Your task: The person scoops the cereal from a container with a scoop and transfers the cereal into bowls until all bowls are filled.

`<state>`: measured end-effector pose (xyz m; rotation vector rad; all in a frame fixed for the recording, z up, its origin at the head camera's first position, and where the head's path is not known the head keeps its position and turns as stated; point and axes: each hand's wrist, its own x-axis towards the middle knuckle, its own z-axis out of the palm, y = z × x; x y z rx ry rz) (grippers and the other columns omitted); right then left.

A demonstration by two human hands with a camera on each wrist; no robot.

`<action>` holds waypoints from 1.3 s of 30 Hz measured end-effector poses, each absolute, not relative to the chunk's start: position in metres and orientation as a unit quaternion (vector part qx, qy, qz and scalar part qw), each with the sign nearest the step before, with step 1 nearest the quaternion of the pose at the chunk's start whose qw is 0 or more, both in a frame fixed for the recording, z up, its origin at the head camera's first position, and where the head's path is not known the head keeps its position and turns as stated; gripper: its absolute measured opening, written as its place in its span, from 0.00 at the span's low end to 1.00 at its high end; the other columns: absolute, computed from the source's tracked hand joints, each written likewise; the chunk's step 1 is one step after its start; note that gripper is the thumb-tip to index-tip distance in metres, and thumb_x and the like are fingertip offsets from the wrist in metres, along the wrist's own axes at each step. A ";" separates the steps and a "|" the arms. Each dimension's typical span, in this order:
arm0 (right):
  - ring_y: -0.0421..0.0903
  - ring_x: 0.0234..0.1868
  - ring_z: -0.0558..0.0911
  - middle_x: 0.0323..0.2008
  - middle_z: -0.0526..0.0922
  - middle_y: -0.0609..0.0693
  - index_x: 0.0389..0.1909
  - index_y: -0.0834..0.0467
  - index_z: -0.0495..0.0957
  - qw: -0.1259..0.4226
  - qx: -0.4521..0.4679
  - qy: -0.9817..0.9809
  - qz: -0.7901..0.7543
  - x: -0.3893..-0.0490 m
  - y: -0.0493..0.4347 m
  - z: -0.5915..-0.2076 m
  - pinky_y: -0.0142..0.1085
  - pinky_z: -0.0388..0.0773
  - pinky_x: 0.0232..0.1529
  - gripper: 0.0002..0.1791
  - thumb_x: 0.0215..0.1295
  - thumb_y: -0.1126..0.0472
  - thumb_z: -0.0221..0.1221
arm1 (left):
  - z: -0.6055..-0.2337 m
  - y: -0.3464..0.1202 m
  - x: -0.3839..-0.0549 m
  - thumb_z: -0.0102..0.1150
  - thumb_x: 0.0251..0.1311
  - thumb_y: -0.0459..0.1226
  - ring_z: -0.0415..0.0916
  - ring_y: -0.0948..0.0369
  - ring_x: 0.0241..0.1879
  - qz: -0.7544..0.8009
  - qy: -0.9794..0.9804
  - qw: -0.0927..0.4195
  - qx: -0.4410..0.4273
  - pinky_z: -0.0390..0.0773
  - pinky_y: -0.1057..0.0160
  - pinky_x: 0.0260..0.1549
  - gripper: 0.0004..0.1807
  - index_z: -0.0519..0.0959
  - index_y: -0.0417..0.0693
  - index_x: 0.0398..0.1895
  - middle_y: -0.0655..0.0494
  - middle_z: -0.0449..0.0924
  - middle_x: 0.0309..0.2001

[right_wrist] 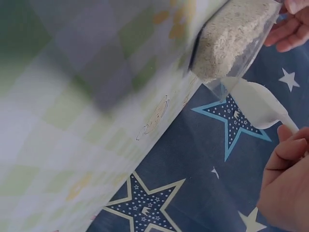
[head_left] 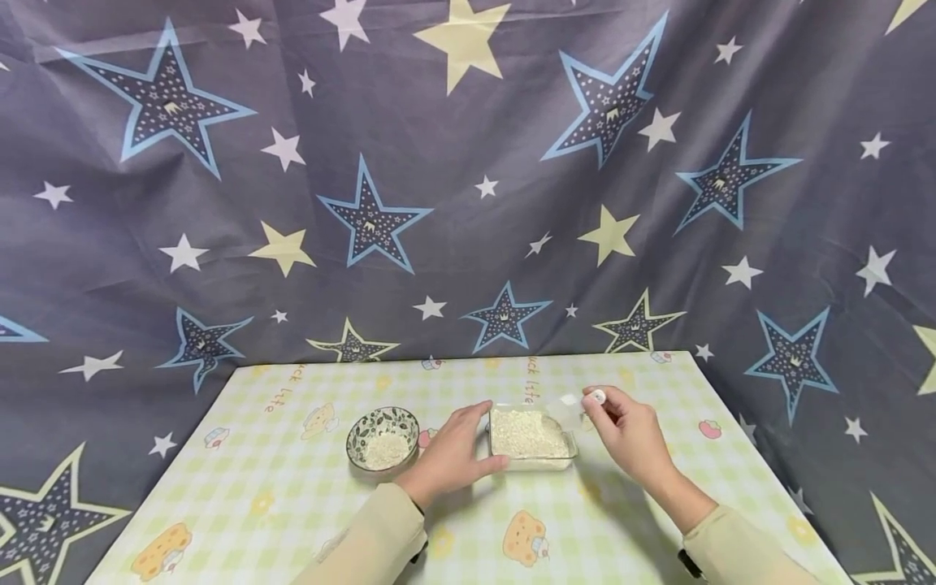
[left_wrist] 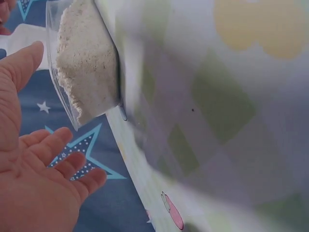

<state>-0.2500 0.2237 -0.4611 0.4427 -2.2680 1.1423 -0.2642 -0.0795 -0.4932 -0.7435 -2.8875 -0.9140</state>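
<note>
A clear rectangular glass dish (head_left: pixel 537 465), filled with pale, crumbly oat-like meal (head_left: pixel 525 433), stands on the table. At its left side is my left hand (head_left: pixel 455 451), thumb toward the near edge and fingers spread toward the far one. In the left wrist view the fingers are loosely extended; whether they touch the glass is unclear. My right hand (head_left: pixel 634 435) pinches the handle of a white scoop (right_wrist: pixel 260 104) at the dish's right side. The scoop's front end reaches the dish rim, and part of it is seen through the glass.
Left of the dish sits a round bowl (head_left: pixel 382 418) with a dark leaf pattern, holding some of the same pale meal. A green-checked cloth (head_left: pixel 292 487) with cartoon prints covers the table. Behind the far edge hangs a dark star-patterned curtain (head_left: pixel 439 187).
</note>
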 end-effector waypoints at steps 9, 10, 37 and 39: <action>0.26 0.20 0.72 0.23 0.86 0.42 0.47 0.61 0.87 0.288 0.199 -0.857 0.379 -0.248 0.217 -0.469 0.23 0.70 0.20 0.06 0.73 0.66 0.66 | -0.494 -0.079 -0.264 0.75 0.61 0.57 0.64 0.45 0.80 -0.303 -0.925 -0.011 -0.228 0.69 0.41 0.78 0.55 0.59 0.44 0.84 0.47 0.68 0.80; 0.27 0.20 0.73 0.24 0.87 0.43 0.47 0.62 0.87 0.278 0.190 -0.858 0.388 -0.248 0.217 -0.470 0.24 0.71 0.20 0.06 0.74 0.66 0.65 | -0.494 -0.079 -0.264 0.75 0.61 0.57 0.64 0.45 0.80 -0.306 -0.925 -0.014 -0.227 0.69 0.41 0.78 0.55 0.59 0.44 0.84 0.47 0.68 0.80; 0.35 0.20 0.73 0.29 0.92 0.44 0.63 0.68 0.79 -0.005 -0.095 -0.766 0.635 -0.270 0.211 -0.488 0.28 0.69 0.21 0.22 0.82 0.55 0.57 | -0.491 -0.078 -0.271 0.80 0.57 0.54 0.67 0.46 0.78 -0.329 -0.921 -0.038 -0.205 0.70 0.44 0.78 0.58 0.59 0.43 0.84 0.51 0.72 0.77; 0.34 0.20 0.73 0.30 0.92 0.43 0.64 0.68 0.79 -0.009 -0.099 -0.760 0.642 -0.271 0.211 -0.490 0.27 0.70 0.22 0.23 0.83 0.54 0.56 | -0.490 -0.079 -0.272 0.80 0.56 0.54 0.67 0.46 0.78 -0.330 -0.921 -0.035 -0.205 0.70 0.44 0.78 0.58 0.59 0.43 0.84 0.51 0.73 0.77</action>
